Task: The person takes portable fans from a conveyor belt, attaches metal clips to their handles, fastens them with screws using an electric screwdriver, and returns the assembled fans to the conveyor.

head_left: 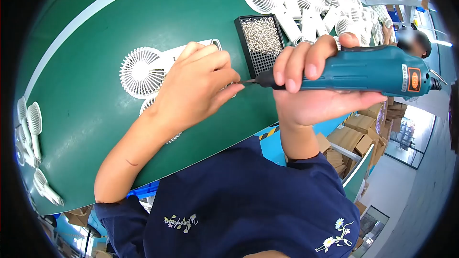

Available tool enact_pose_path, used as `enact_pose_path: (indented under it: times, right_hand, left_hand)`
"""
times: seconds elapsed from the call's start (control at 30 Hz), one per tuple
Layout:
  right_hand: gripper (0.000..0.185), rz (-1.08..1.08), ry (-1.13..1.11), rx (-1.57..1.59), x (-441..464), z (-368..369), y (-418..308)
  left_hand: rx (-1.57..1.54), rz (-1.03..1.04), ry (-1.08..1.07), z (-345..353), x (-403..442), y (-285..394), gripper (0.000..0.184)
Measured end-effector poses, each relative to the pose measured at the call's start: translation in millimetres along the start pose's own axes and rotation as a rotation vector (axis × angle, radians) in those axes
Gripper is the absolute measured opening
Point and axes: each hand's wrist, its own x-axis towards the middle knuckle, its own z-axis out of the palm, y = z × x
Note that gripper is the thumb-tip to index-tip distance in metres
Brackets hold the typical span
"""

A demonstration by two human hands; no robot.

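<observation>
In my right hand (311, 74) is a teal electric screwdriver (363, 71), held sideways with its thin bit pointing left. My left hand (198, 81) is closed in a pinch at the tip of that bit; whatever sits between the fingertips is too small to make out. Beneath the left hand lies a white handheld fan (143, 72), its round slatted head showing and its handle partly covered. Another white slatted piece (147, 105) is mostly hidden under the left forearm. Just behind the bit stands a black tray (243, 43) holding many small silvery screws (262, 36).
A large pile of white fans (311, 0) covers the back right of the green table (86, 129). Several more fans (34, 124) lie along the left edge. Cardboard boxes (351, 138) are stacked at the right, below table height. Another person (415, 43) is at the far right.
</observation>
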Motion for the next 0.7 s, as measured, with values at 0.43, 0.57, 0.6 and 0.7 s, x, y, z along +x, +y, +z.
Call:
enact_pose_path:
  times: [0.43, 0.57, 0.6, 0.7]
  right_hand:
    - [0.084, 0.042, 0.078, 0.072, -6, -4, 0]
    - [0.087, 0.036, 0.031, 0.063, -8, -6, 2]
    - [0.088, 0.026, -0.004, 0.044, -9, -6, 2]
    - [0.093, -0.002, -0.145, -0.007, -21, 2, 4]
  left_hand:
    - [-0.074, -0.053, -0.098, -1, -3, -2, 0.014]
    - [-0.113, -0.016, -0.098, -1, -3, -4, 0.017]
    - [-0.147, -0.043, -0.149, -2, -2, -3, 0.018]
    - [-0.161, -0.064, -0.256, -6, 0, 0, 0.018]
